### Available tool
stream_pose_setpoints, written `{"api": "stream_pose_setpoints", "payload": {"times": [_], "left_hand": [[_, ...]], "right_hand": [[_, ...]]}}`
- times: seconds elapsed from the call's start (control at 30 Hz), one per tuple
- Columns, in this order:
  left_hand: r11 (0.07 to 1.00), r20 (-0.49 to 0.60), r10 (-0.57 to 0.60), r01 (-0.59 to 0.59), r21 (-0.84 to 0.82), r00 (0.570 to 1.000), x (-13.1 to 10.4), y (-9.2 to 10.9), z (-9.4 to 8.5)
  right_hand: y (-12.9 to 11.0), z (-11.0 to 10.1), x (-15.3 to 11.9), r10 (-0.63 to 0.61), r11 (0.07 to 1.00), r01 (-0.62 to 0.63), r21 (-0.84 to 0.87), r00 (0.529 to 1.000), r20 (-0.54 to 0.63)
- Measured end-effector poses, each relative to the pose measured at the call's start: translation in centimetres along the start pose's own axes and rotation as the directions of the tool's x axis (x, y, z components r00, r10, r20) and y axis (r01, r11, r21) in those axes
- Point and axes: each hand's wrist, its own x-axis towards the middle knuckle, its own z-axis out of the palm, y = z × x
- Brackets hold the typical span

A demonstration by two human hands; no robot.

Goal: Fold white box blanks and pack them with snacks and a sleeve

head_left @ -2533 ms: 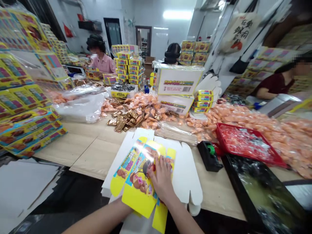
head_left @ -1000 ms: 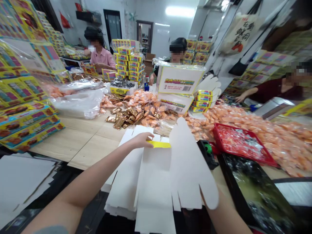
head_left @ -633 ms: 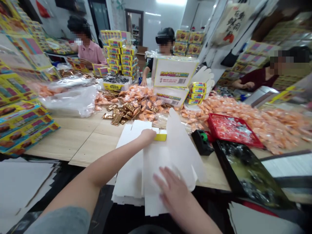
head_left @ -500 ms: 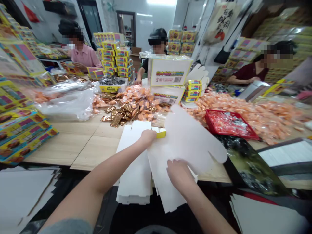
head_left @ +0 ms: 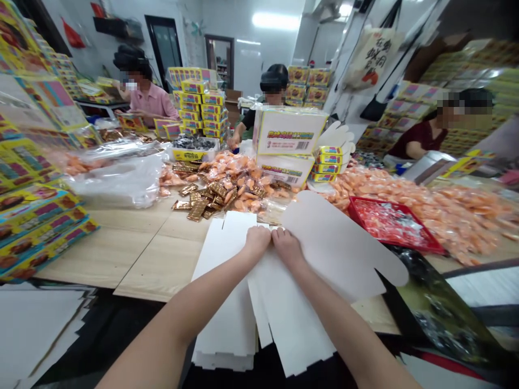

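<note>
My left hand (head_left: 258, 241) and my right hand (head_left: 287, 247) are side by side, almost touching, at the far end of a white cardboard box blank (head_left: 284, 319). The fingers of both are curled closed on the blank's folded end; the fingertips and the fold itself are partly hidden. To the right of my right hand spreads the blank's broad rounded flap (head_left: 336, 243). Beneath my left forearm lies a stack of flat white blanks (head_left: 225, 308), hanging over the table's near edge.
Gold-wrapped packets (head_left: 198, 208) and orange packets (head_left: 279, 189) are heaped beyond my hands. A red tray (head_left: 393, 224) sits right. White cartons (head_left: 284, 129) stand behind the heap. Yellow boxes (head_left: 36, 232) are stacked left. Several co-workers sit around the wooden table (head_left: 150, 259).
My right hand has moved from the near part of the blank to its far end, beside my left hand. The yellow edge there is now covered. The camera view has shifted slightly.
</note>
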Motion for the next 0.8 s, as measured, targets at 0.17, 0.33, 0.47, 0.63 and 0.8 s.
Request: {"api": "stream_pose_setpoints", "payload": {"times": [0.17,0.33,0.47,0.63,0.8], "left_hand": [[0.998,0.036,0.037,-0.036,-0.051,0.999,-2.6,-2.0,-4.1],[0.889,-0.110,0.424,-0.436,-0.136,0.899,-14.3,-0.4,-1.9],[0.860,-0.384,0.496,-0.503,0.091,0.779,-18.5,2.0,4.3],[0.986,-0.626,0.002,-0.105,-0.128,0.780,-15.2,0.9,7.3],[0.911,-0.249,0.411,-0.382,0.158,0.877,-15.1,-0.3,5.2]], "right_hand": [[-1.7,0.2,-4.9,0.126,0.991,-0.119,0.062,0.984,-0.128],[-2.7,1.5,-13.9,0.215,0.956,-0.186,0.228,0.970,-0.111],[-2.5,0.9,-16.7,0.194,0.884,-0.145,0.445,0.979,-0.065],[2.7,-4.8,-21.2,-0.355,0.463,-0.100,0.881,0.889,0.288],[6.5,-5.1,-21.1,0.016,0.408,-0.440,0.800,0.879,0.476]]}}
